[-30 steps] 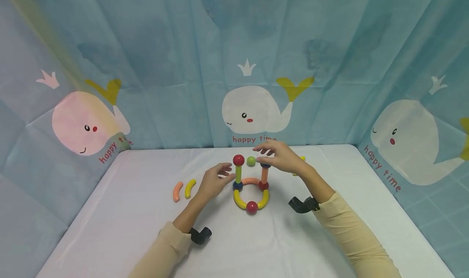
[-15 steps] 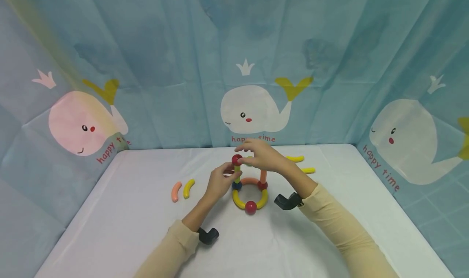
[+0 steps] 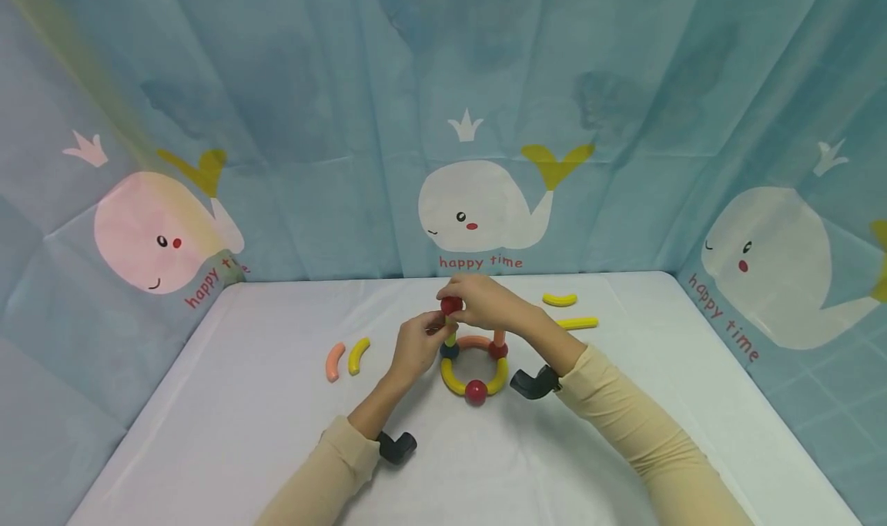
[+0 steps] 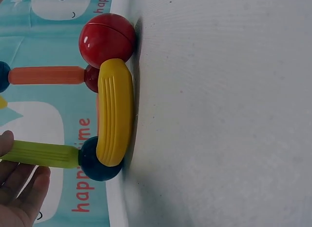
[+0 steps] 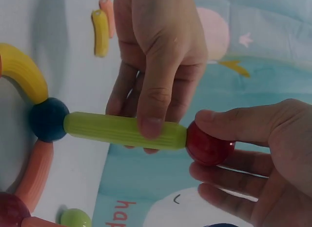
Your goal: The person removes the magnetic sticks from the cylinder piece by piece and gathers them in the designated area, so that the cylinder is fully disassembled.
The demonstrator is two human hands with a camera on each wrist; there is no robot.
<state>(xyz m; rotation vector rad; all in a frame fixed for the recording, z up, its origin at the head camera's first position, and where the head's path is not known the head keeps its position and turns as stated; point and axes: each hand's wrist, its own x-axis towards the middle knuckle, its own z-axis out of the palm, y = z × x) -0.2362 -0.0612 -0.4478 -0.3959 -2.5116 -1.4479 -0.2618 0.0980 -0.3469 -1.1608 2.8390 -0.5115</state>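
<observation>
A green rod (image 5: 124,131) stands upright on a blue ball (image 3: 450,350) of a ring built from curved pieces and balls. My left hand (image 3: 413,347) pinches this rod between thumb and fingers. At its top, my right hand (image 5: 273,158) grips a red ball (image 5: 209,143) with thumb and fingers. An orange rod (image 4: 47,75) rises from the ring's other side, its top hidden behind my right hand in the head view. The ring's front holds a red ball (image 3: 476,392) between yellow curved pieces (image 4: 115,112).
An orange curved piece (image 3: 334,362) and a yellow one (image 3: 359,356) lie left of the ring. Behind my right forearm are a yellow curved piece (image 3: 559,299) and a yellow rod (image 3: 578,323). A green ball (image 5: 76,218) lies near the ring. A whale-print curtain (image 3: 333,202) surrounds the table.
My right hand has moved left from above the orange rod to the red ball and now grips it. My left hand has moved right and taken hold of the green rod.
</observation>
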